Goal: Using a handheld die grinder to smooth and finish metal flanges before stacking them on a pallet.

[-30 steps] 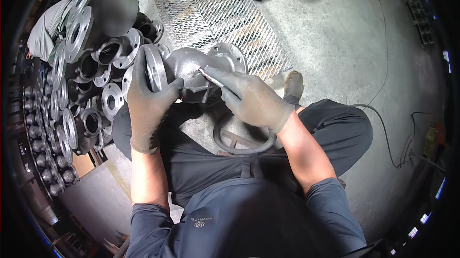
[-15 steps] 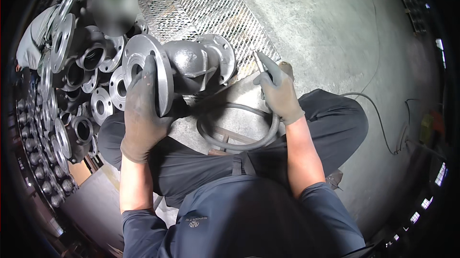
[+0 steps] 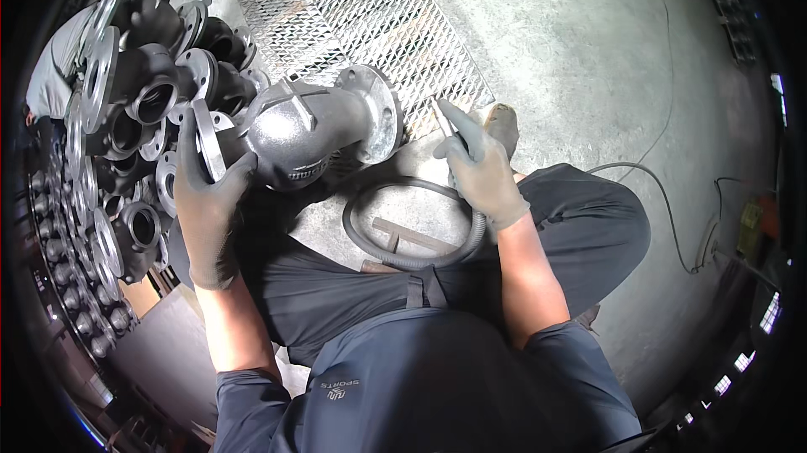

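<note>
Head: left hand (image 3: 208, 222) astride flange (image 3: 209, 142)

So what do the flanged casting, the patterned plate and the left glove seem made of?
Flanged casting: grey metal, perhaps cast iron; its curved body throws a bright highlight. Patterned plate: metal, probably steel, with glinting diamond texture and brownish patches. Left glove: likely knit fabric, matte, close-fitting, finely textured; any coating is unclear.
</note>
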{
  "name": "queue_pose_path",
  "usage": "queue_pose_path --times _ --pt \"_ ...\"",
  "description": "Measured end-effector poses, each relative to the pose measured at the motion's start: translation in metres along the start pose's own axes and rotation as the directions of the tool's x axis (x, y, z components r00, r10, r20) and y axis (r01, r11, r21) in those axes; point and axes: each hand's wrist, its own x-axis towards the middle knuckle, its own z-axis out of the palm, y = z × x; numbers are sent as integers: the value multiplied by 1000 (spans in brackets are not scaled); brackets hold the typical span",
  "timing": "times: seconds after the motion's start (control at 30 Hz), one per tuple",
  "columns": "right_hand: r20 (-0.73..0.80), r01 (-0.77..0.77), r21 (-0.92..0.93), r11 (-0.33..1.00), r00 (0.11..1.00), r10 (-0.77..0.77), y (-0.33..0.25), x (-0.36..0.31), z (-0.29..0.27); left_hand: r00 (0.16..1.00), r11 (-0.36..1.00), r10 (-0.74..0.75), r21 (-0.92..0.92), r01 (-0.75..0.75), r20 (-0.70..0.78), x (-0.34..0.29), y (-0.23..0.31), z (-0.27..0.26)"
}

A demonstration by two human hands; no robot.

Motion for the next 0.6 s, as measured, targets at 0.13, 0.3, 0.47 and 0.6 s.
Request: queue_pose_path --times 0.13,0.3,0.47,0.6 --pt "15 56 -101 993 998 -55 -2 4 6 1000 1000 -1 3 1 -20 -2 6 3" --pt "39 26 -126 992 999 -21 -1 6 11 998 999 -33 14 34 -55 1 13 5" --pt "40 29 -123 992 999 -25 -3 2 13 998 995 -59 -82 62 37 5 11 3" --pt "78 33 -141 989 997 -22 -3 1 15 999 994 41 -98 -40 15 4 11 9"
